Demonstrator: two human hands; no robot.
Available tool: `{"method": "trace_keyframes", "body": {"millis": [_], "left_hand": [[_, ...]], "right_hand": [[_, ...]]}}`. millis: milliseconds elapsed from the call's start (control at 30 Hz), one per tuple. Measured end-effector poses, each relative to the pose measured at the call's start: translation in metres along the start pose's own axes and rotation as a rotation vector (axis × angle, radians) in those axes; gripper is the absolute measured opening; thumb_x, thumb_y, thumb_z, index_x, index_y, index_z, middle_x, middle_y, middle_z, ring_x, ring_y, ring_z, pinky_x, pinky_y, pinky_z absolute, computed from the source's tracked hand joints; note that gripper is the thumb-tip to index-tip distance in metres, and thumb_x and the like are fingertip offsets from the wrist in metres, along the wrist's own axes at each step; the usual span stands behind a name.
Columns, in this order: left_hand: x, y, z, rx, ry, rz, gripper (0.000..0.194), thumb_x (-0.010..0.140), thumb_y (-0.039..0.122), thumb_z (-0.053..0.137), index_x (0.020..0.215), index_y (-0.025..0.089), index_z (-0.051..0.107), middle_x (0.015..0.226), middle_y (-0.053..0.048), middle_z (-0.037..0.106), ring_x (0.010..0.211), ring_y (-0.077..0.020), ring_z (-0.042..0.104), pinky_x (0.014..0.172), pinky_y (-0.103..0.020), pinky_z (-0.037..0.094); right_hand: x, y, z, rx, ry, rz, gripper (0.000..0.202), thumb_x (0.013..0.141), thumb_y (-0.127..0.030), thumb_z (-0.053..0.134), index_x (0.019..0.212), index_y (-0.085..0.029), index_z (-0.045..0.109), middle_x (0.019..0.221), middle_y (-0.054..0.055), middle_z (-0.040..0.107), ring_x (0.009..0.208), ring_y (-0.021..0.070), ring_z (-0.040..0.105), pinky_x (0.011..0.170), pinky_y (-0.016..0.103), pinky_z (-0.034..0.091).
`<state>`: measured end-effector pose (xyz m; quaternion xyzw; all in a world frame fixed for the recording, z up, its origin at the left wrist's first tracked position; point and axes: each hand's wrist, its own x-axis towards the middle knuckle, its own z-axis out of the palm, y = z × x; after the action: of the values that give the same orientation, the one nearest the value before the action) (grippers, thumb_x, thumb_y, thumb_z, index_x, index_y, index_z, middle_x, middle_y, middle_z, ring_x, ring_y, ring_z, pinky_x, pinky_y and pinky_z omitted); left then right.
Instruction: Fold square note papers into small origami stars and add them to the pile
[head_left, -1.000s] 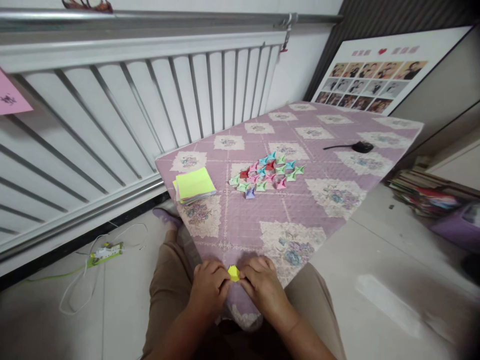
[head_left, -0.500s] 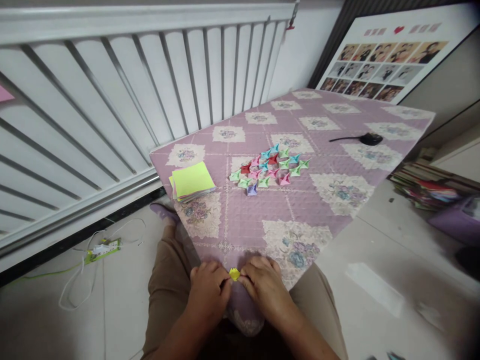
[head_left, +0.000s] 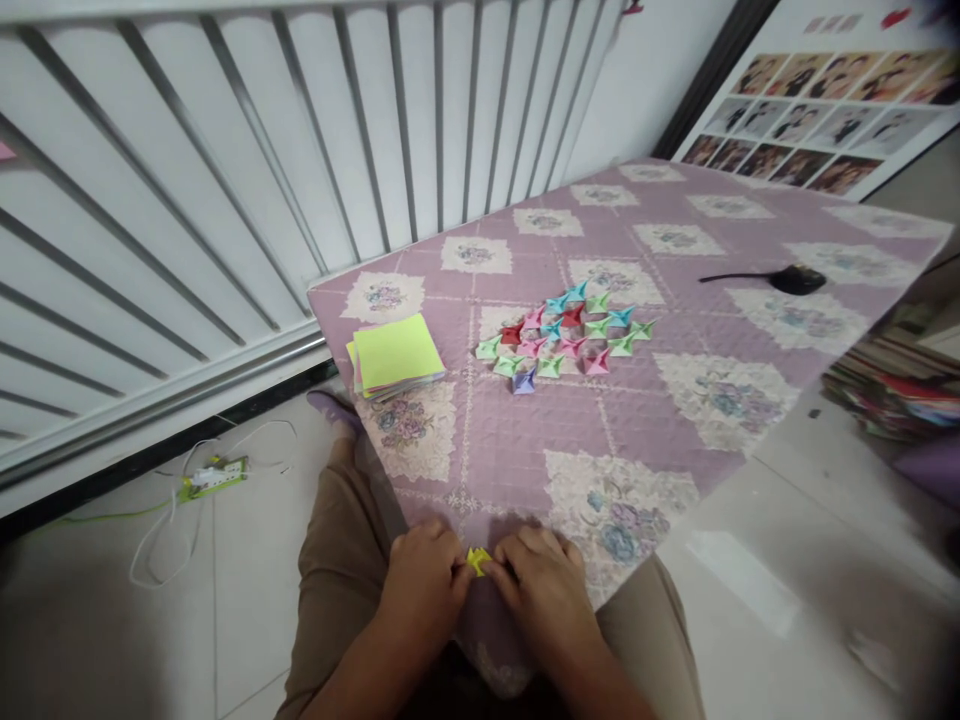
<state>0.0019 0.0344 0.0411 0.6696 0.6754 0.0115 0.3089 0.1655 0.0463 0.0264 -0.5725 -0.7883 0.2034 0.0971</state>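
A small yellow folded paper piece [head_left: 478, 561] sits between my hands at the near corner of the table. My left hand [head_left: 429, 572] pinches its left side, fingers curled. On its right side, my right hand [head_left: 541, 578] grips it between thumb and fingers. Farther up the table lie several folded paper pieces [head_left: 572, 347] with pointed tips, in green, pink, red, blue and purple, set close together in slanting rows. A stack of square paper sheets [head_left: 399, 355], yellow-green on top, lies to their left near the table's edge.
The table wears a purple flowered tablecloth [head_left: 525, 430]. A black object with a thin tail [head_left: 796, 280] lies at the right. A white radiator [head_left: 300, 150] borders the left side, and a photo board [head_left: 817, 110] stands behind. A power strip [head_left: 215, 477] with cables is on the floor.
The camera view has shifted, so the table things appear farther right. Both hands still hold the yellow paper, whose pointed tips now show more spread.
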Motion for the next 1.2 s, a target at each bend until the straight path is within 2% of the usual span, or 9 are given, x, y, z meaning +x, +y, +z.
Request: {"method": "trace_keyframes", "body": {"millis": [133,333,467,600,767,900,1067,1200], "left_hand": [[0.003,-0.002,0.0,-0.034,-0.016,0.005,0.007,0.085,0.024,0.055,0.08,0.02,0.059,0.091,-0.002,0.06,0.09,-0.0191,0.053,0.076,-0.032,0.035],[0.004,0.001,-0.008,0.032,-0.038,0.015,0.008,0.087,0.026,0.054,0.082,0.02,0.058,0.093,-0.002,0.062,0.09,-0.0204,0.055,0.074,-0.033,0.036],[0.004,0.002,-0.01,0.015,-0.017,0.006,0.005,0.085,0.026,0.056,0.087,0.022,0.058,0.094,-0.001,0.063,0.093,-0.0207,0.057,0.075,-0.032,0.036],[0.001,0.002,-0.009,0.002,0.022,0.019,0.009,0.084,0.03,0.058,0.089,0.023,0.058,0.095,0.0,0.063,0.093,-0.0203,0.057,0.076,-0.032,0.036],[-0.006,0.007,-0.008,0.059,0.055,0.003,0.014,0.083,0.029,0.057,0.096,0.022,0.057,0.098,-0.002,0.064,0.094,-0.0226,0.057,0.077,-0.033,0.037],[-0.012,0.008,0.0,0.085,0.106,0.041,0.015,0.083,0.026,0.056,0.098,0.022,0.056,0.1,-0.004,0.062,0.096,-0.0236,0.055,0.079,-0.034,0.038],[-0.018,0.001,0.02,-0.053,0.228,0.147,0.012,0.083,0.015,0.05,0.094,0.02,0.055,0.097,-0.004,0.06,0.095,-0.0208,0.052,0.085,-0.034,0.038],[-0.018,-0.008,0.029,-0.174,0.263,0.237,0.019,0.081,0.011,0.05,0.095,0.021,0.057,0.094,-0.003,0.06,0.092,-0.0196,0.052,0.084,-0.033,0.039]], "right_hand": [[0.004,-0.001,-0.001,0.005,-0.011,0.034,0.017,0.081,-0.033,0.066,0.069,-0.025,0.059,0.075,-0.002,0.062,0.08,0.0199,0.054,0.074,0.037,0.027],[0.01,-0.004,-0.004,-0.016,-0.036,0.051,0.016,0.079,-0.032,0.069,0.069,-0.025,0.059,0.077,-0.001,0.064,0.082,0.0223,0.054,0.074,0.037,0.027],[0.007,-0.004,-0.003,0.003,0.026,0.038,0.013,0.081,-0.031,0.068,0.072,-0.025,0.059,0.078,-0.001,0.065,0.082,0.0217,0.055,0.075,0.037,0.027],[0.001,-0.003,0.0,0.025,0.101,0.009,0.008,0.082,-0.032,0.066,0.085,-0.026,0.061,0.084,0.0,0.067,0.085,0.0221,0.056,0.076,0.037,0.027],[-0.004,-0.002,0.005,0.045,0.142,-0.025,0.009,0.084,-0.033,0.064,0.091,-0.027,0.063,0.088,0.001,0.066,0.088,0.0219,0.055,0.076,0.036,0.027],[-0.006,0.001,0.006,0.056,0.162,-0.076,0.016,0.083,-0.031,0.066,0.098,-0.03,0.064,0.093,0.001,0.065,0.091,0.0222,0.054,0.078,0.036,0.027],[-0.013,0.006,0.002,0.117,0.15,-0.183,0.001,0.084,-0.027,0.064,0.085,-0.027,0.064,0.088,0.0,0.063,0.089,0.0196,0.053,0.082,0.036,0.029],[-0.019,0.008,0.004,0.146,0.166,-0.233,0.003,0.084,-0.024,0.063,0.081,-0.024,0.062,0.085,0.001,0.062,0.088,0.0191,0.052,0.084,0.035,0.031]]}}
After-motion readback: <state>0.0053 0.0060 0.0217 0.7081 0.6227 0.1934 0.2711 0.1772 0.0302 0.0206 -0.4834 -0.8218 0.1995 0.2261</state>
